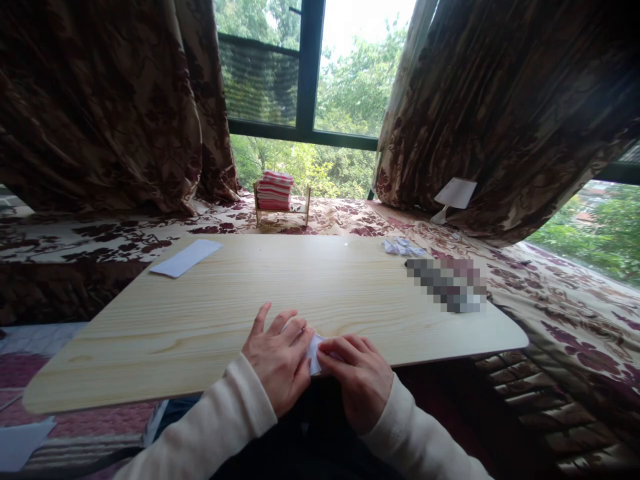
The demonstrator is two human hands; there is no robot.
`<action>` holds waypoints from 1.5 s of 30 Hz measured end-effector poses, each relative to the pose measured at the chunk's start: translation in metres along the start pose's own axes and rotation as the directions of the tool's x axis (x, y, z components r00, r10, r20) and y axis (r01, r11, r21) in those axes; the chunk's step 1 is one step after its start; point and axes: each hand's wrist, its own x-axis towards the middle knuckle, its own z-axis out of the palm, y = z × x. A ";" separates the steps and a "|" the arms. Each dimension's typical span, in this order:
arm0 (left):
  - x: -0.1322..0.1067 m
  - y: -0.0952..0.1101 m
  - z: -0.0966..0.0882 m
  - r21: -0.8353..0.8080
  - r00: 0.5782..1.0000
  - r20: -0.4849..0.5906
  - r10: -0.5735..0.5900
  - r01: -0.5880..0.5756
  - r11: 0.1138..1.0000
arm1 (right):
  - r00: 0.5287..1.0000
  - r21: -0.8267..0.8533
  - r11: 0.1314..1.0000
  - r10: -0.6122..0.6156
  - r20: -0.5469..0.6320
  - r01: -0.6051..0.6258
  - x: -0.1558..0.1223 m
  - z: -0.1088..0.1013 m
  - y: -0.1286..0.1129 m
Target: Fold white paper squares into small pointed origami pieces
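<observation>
The paper piece looks matt, the tabletop smooth and wood-grained, the curtains softly shiny cloth

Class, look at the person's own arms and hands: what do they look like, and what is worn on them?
The left hand and right hand are bare, without gloves; no ring or watch can be seen. Both arms are in long off-white sleeves, the left sleeve and right sleeve ending near the wrists. No print stands out.
</observation>
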 end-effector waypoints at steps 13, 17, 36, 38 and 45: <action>-0.014 0.021 -0.021 -0.016 0.988 -0.033 -0.149 0.149 0.989 | 0.999 -0.024 0.999 -0.049 -0.006 0.048 0.002 -0.007 0.016; -0.015 0.021 -0.017 -0.055 0.994 -0.107 -0.034 0.029 0.998 | 0.998 0.023 0.999 -0.045 -0.043 0.046 0.000 -0.007 0.018; -0.013 0.018 -0.002 -0.147 0.992 -0.126 -0.013 -0.006 0.989 | 0.996 -0.135 0.987 -0.086 0.015 0.087 -0.005 -0.029 0.034; -0.014 0.017 -0.003 -0.173 0.992 -0.122 -0.022 0.001 0.985 | 0.992 -0.177 0.977 -0.111 0.051 0.119 -0.001 -0.032 0.036; -0.015 0.017 -0.007 -0.196 0.994 -0.099 -0.038 0.017 0.980 | 0.981 -0.239 0.952 -0.172 0.094 0.190 0.011 -0.037 0.027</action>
